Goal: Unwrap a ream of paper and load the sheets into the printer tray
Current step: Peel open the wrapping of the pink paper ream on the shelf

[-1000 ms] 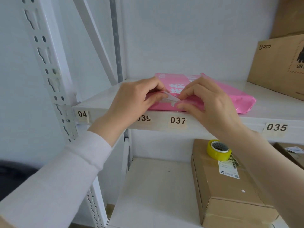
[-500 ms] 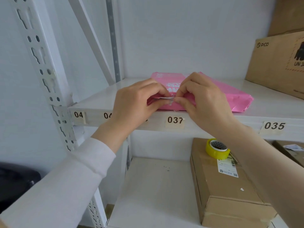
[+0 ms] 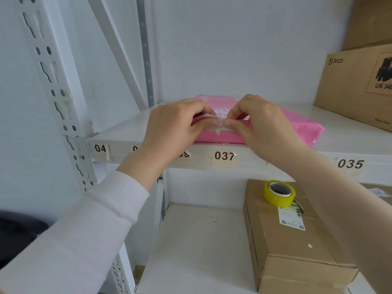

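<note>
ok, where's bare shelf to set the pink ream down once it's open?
Lower shelf, left of the taped carton, is bare. Upper shelf has a strip between the pink ream and the PICO box. Crowded where both hands work.

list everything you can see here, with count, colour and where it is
paper ream: 1, pink wrapper, lying flat on the upper shelf at its front edge
shelf rack: 1, white, upper and lower shelves in view
number labels: several, pale with black digits, along the upper shelf's front edge
cardboard boxes: at least 3, brown, one at the right of the upper shelf, one on the lower shelf
tape roll: 1, yellow, on the lower box
left hand: pinching the wrapper's near edge
right hand: pinching beside it
</note>
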### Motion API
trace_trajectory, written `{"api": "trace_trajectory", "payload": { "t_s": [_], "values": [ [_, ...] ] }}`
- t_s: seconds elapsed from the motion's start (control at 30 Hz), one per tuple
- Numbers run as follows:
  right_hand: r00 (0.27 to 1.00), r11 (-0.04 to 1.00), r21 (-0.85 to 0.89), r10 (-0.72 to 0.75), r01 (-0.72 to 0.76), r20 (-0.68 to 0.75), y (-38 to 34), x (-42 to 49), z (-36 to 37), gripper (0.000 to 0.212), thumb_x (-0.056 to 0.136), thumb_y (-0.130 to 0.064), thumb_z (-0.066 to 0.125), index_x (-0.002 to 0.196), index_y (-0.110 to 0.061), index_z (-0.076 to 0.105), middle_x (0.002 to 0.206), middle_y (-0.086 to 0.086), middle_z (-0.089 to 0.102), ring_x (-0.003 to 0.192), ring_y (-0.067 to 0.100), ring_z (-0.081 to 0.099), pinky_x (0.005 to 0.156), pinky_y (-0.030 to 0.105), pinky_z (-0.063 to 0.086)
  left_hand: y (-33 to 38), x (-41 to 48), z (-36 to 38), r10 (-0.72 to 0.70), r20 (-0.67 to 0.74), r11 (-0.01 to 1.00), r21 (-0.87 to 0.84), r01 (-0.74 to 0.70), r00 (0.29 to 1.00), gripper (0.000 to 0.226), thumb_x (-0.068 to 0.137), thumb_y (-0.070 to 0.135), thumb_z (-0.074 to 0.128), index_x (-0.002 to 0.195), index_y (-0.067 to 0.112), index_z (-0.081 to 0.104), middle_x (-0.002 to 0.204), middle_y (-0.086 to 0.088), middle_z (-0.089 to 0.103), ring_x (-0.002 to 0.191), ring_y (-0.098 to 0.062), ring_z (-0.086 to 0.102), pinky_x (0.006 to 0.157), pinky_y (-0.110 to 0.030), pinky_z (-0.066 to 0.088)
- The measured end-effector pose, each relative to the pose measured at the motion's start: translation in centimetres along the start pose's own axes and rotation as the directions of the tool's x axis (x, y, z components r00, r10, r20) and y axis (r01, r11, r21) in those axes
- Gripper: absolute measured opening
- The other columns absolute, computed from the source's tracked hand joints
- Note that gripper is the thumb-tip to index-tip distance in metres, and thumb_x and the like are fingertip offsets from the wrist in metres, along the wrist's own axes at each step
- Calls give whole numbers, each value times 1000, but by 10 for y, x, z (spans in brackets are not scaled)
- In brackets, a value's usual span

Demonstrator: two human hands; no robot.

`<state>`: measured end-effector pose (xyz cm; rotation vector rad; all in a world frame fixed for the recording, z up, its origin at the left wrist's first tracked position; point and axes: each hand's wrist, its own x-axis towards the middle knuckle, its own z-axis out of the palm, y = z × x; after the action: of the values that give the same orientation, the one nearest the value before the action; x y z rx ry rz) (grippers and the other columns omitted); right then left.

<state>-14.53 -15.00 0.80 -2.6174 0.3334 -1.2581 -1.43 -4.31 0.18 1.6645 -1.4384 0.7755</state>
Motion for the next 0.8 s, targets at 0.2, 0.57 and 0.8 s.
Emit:
{"api": "trace_trajectory", "payload": {
  "t_s": [0.2, 0.57, 0.8],
  "values": [
    [997, 997, 9, 76, -77, 31, -3, 2, -2, 15, 83, -28, 62, 82, -13, 63, 85, -3, 54, 88, 22, 55, 82, 43, 46, -3, 2, -3, -41, 62, 996, -74, 45, 997, 25, 72, 54, 62, 76, 30, 67, 54, 16, 50, 56, 0, 47, 55, -13, 32],
    [993, 995, 16, 98, -99, 63, -5, 3, -3, 8, 86, -23, 60, 81, -17, 59, 87, -3, 53, 91, 22, 55, 83, 39, 45, -13, 0, -14, -99, 189, 943, -296, 152, 977, 16, 74, 18, 74, 80, 6, 65, 83, -10, 73, 81, -23, 69, 81, -42, 53],
    [1000, 1000, -11, 11, -11, -26, -4, -1, 2, 5, 85, -17, 60, 84, -12, 60, 85, -3, 52, 87, 23, 55, 77, 40, 45, -10, 3, -15, -62, 161, 975, -203, 95, 985, 10, 79, 18, 69, 80, 11, 61, 75, 11, 69, 80, 2, 64, 73, -14, 46]
  ]
}}
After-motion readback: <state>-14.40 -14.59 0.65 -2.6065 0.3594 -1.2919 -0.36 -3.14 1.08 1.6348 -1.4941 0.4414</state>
